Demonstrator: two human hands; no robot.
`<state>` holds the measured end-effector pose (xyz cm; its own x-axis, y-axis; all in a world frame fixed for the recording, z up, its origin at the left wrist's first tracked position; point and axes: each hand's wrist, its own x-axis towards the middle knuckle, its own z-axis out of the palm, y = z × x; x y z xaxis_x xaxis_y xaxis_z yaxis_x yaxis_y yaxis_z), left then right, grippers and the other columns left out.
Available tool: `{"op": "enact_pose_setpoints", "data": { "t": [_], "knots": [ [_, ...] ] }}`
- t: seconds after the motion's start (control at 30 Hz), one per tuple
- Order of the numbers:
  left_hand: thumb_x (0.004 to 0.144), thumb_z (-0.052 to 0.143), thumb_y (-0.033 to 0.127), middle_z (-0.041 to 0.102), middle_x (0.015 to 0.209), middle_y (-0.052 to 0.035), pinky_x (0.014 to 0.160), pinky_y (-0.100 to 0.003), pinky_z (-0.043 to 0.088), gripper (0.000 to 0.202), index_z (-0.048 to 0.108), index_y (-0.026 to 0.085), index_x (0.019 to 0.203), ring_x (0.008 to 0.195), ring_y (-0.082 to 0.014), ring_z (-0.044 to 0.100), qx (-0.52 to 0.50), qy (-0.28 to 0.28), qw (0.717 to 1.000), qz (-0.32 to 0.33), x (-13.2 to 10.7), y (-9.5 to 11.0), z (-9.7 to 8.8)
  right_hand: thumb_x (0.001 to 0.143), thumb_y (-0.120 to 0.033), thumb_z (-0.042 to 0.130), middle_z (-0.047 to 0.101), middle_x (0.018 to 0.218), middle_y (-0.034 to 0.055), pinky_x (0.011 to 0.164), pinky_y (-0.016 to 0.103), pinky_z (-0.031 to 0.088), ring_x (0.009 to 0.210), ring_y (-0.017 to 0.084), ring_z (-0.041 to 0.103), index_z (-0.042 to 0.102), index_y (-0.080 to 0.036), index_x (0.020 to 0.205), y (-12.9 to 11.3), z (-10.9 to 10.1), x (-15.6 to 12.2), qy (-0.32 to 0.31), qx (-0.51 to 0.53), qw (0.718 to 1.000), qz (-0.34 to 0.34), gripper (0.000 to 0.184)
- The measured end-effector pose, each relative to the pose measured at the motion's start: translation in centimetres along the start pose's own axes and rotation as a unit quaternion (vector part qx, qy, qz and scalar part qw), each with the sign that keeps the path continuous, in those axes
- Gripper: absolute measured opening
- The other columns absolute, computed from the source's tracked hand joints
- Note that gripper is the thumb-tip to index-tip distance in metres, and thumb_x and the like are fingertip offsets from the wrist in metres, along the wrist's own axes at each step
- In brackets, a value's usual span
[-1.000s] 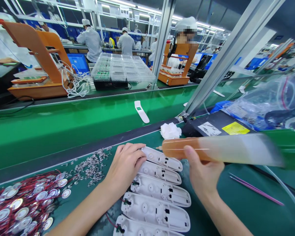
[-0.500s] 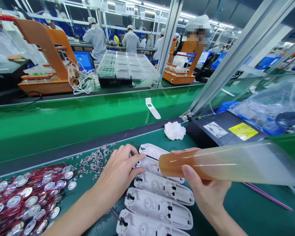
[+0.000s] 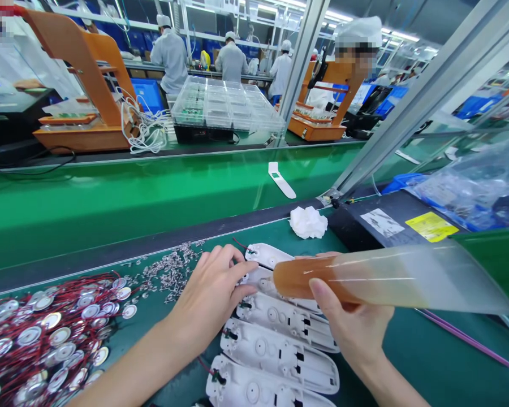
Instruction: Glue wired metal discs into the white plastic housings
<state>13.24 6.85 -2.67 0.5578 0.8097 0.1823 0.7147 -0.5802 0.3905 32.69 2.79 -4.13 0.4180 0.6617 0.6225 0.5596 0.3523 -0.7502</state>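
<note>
My right hand is wrapped round a large translucent glue syringe, with amber-brown glue towards its left end. The syringe lies almost level, its narrow tip over the second white plastic shell from the back. My left hand holds the left end of that shell between thumb and index finger. Several matching shells, such as the front one, lie side by side in a row, hollow side up, some with small dark parts and red wires at the left end. The syringe and right hand hide part of the worked shell.
At left is a heap of metal discs with red wires, beside scattered small screws. Crumpled white tissue lies behind the row. A black box and a slanting metal post stand right. A white part is on the green belt.
The view has shifted slightly, so most things sit a little further right. Both hands keep their holds; the syringe tip stays over the same shell.
</note>
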Motion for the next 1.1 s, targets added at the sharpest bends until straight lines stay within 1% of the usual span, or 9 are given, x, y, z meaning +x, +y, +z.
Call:
{"op": "enact_pose_setpoints", "data": {
  "t": [0.17,0.27,0.37,0.47,0.63,0.77,0.87,0.97,1.1],
  "knots": [
    [0.078,0.067,0.015,0.056,0.095,-0.0019,0.071,-0.035,0.04,0.033,0.059,0.026,0.108,0.084,-0.0213,0.051,0.008,0.0,1.0,0.001,0.0,0.1,0.0,0.067,-0.038,0.07,0.066,0.076,0.006,0.065,0.029,0.054,0.069,0.017,0.062,0.063,-0.017,0.078,-1.9,0.4,0.1,0.002,0.018,0.996,0.093,0.025],
    [0.079,0.066,0.016,0.056,0.095,-0.002,0.073,-0.036,0.039,0.031,0.058,0.025,0.108,0.085,-0.0212,0.051,0.007,-0.005,1.0,0.0,-0.1,0.1,0.0,0.065,-0.036,0.07,0.066,0.07,0.0037,0.058,0.027,0.052,0.063,0.016,0.061,0.062,-0.017,0.075,-2.9,0.4,0.2,0.009,0.017,0.993,0.119,0.022],
    [0.08,0.064,0.016,0.055,0.096,-0.0021,0.073,-0.036,0.039,0.031,0.058,0.025,0.109,0.086,-0.0209,0.051,0.004,-0.013,1.0,0.001,-0.1,0.1,-0.1,0.066,-0.034,0.069,0.062,0.058,0.0007,0.049,0.025,0.048,0.053,0.014,0.058,0.06,-0.018,0.067,-3.0,0.2,0.5,0.006,0.003,0.993,0.115,0.019],
    [0.081,0.063,0.015,0.055,0.095,-0.0023,0.073,-0.036,0.038,0.03,0.057,0.024,0.109,0.086,-0.0212,0.051,0.005,-0.015,1.0,0.003,0.0,0.1,-0.1,0.068,-0.037,0.068,0.06,0.054,0.0006,0.045,0.026,0.045,0.049,0.014,0.055,0.058,-0.018,0.063,-2.7,-0.1,0.7,0.001,-0.026,0.995,0.093,0.022],
    [0.082,0.063,0.015,0.054,0.095,-0.0025,0.072,-0.036,0.038,0.03,0.057,0.024,0.109,0.086,-0.0209,0.05,0.004,-0.013,1.0,0.007,-0.1,0.1,-0.1,0.067,-0.039,0.069,0.063,0.061,0.0024,0.052,0.029,0.048,0.055,0.016,0.06,0.06,-0.018,0.068,-2.4,0.0,0.8,0.014,-0.048,0.996,0.079,0.023],
    [0.082,0.063,0.015,0.054,0.094,-0.0024,0.072,-0.035,0.038,0.03,0.057,0.024,0.109,0.084,-0.0204,0.05,0.008,-0.01,1.0,0.006,-0.2,0.0,0.0,0.067,-0.036,0.069,0.066,0.065,0.002,0.058,0.027,0.051,0.059,0.015,0.062,0.062,-0.019,0.07,-2.6,0.3,0.8,0.024,-0.03,0.995,0.087,0.019],
    [0.081,0.064,0.015,0.055,0.094,-0.0025,0.072,-0.035,0.038,0.03,0.058,0.023,0.109,0.084,-0.0206,0.05,0.006,-0.01,1.0,0.009,-0.1,0.1,0.1,0.067,-0.034,0.069,0.066,0.067,0.0019,0.06,0.026,0.051,0.061,0.015,0.062,0.062,-0.019,0.073,-2.8,0.6,0.7,0.021,-0.009,0.995,0.093,0.018],
    [0.081,0.064,0.015,0.055,0.094,-0.0026,0.072,-0.035,0.038,0.03,0.058,0.023,0.109,0.084,-0.0207,0.05,0.006,-0.009,1.0,0.008,0.0,0.1,0.1,0.066,-0.033,0.07,0.067,0.071,0.0023,0.06,0.027,0.052,0.063,0.016,0.063,0.062,-0.019,0.078,-2.8,0.7,0.6,0.017,0.017,0.994,0.104,0.02],
    [0.081,0.064,0.016,0.055,0.094,-0.0026,0.072,-0.035,0.038,0.031,0.058,0.024,0.11,0.084,-0.0208,0.05,0.008,-0.008,1.0,0.009,-0.1,0.1,0.0,0.066,-0.034,0.07,0.067,0.07,0.0015,0.062,0.029,0.052,0.065,0.016,0.063,0.062,-0.02,0.075,-2.4,0.6,0.5,0.006,0.019,0.994,0.108,0.019]
  ]
}}
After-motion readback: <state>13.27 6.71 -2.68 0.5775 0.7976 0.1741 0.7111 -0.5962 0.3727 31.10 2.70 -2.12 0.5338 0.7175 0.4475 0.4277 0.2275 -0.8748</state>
